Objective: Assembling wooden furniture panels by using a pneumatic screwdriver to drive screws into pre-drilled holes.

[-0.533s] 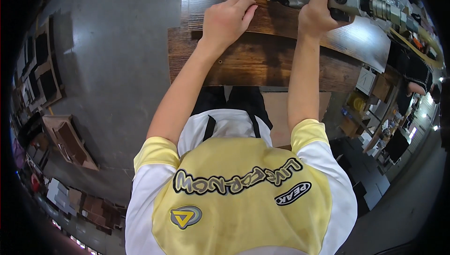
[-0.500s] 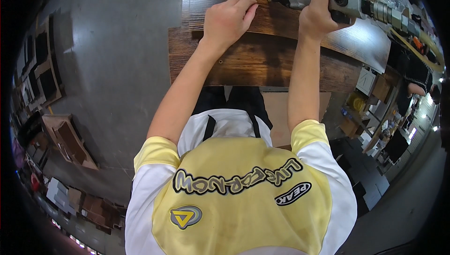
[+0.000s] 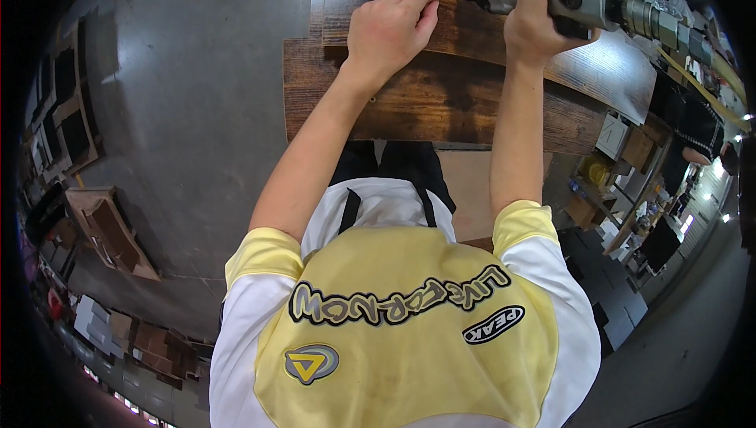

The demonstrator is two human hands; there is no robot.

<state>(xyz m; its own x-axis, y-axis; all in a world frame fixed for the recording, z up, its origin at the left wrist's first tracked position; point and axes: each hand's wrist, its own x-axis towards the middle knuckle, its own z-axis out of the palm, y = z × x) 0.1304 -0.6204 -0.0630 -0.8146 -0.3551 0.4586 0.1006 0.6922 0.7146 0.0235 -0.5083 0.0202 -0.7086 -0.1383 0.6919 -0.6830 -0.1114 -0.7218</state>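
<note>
My right hand grips a grey pneumatic screwdriver held sideways, its tip pointing left over a dark brown wooden board. My left hand rests in a loose fist on that same board, just left of the tool's tip. The board lies on top of a second, wider dark wooden panel that reaches toward my body. An air fitting and hose run off the tool to the right.
Grey concrete floor lies to the left. Wooden frames and boxes are stacked along the far left. Cardboard boxes and shelves crowd the right side, with dark panels beside them.
The screwdriver and my right hand have shifted slightly; my left hand stays on the board in about the same place.
</note>
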